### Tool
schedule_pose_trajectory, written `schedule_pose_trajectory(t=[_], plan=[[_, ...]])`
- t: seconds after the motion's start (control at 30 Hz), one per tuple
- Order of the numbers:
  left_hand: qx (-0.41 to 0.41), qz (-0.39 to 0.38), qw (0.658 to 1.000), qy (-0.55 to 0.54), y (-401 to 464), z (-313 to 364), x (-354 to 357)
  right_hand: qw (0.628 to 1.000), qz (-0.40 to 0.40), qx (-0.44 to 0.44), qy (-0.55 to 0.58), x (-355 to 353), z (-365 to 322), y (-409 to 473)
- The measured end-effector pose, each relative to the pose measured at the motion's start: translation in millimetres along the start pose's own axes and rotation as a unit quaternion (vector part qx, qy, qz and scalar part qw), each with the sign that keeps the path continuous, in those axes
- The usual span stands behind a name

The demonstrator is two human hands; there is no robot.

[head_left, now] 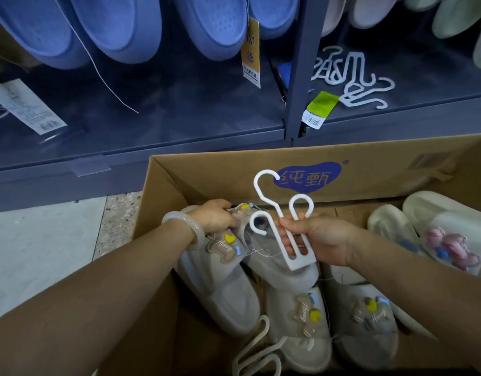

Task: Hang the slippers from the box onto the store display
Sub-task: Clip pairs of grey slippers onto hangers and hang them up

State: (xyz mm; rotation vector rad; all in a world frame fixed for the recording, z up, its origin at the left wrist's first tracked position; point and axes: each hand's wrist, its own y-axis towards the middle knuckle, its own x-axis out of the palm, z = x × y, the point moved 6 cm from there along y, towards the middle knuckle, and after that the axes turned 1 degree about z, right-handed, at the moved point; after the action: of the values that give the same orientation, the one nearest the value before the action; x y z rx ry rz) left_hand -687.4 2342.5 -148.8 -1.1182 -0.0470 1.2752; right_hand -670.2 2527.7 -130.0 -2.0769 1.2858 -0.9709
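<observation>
A: Where's the pair she's working on?

B: In the cardboard box [163, 185], at its left end. The grey slippers [277, 261] lie on top of the others, toes roughly toward the shelf, and the left hand [215, 217] has its fingers curled round the near one's top edge, by the little bear patch [224, 246]. That grip is closed on the slipper, not spread.

A: And the hanger?

B: The white hanger [285, 221] is pinched in the right hand [320, 237], thumb and fingers pressed on its lower stem. Its long axis stands nearly upright, tilted a touch left, top hook up toward the box's far wall, the two side loops just above the grey pair.

A: So what does the next move turn on?

B: My guess: the hanger sits directly above and slightly right of the slippers, touching or almost touching them, and its loops point away from the slipper openings. She'd need to swing them toward the straps the left hand holds. The left hand is nearer the slippers, the right nearer the hanger's base.

A: Anything else around?

B: More grey pairs and another hanger [258, 346] lower in the box, white slippers [434, 226] at its right end, spare hangers [350, 77] on the shelf [179, 126], blue slippers [120, 28] already hanging above.
</observation>
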Motion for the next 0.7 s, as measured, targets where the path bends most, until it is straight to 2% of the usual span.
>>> schedule_pose_trajectory(t=[0.2,0.4,0.57,0.7], plan=[[0.039,0.014,0.997,-0.066,6.7,-0.8,5.4,1.000,0.001,0.007,-0.025,3.6,6.6,2.8],[0.087,0.026,0.994,-0.059,10.2,8.1,12.5,1.000,-0.001,-0.008,-0.026,-0.7,7.6,4.9],[0.089,-0.013,0.996,0.013,12.5,17.6,16.2,0.999,0.039,-0.015,-0.032,-12.0,11.6,6.6],[0.042,-0.032,0.998,0.039,14.0,20.0,15.8,0.999,0.033,-0.022,-0.027,-20.8,13.4,7.0]])
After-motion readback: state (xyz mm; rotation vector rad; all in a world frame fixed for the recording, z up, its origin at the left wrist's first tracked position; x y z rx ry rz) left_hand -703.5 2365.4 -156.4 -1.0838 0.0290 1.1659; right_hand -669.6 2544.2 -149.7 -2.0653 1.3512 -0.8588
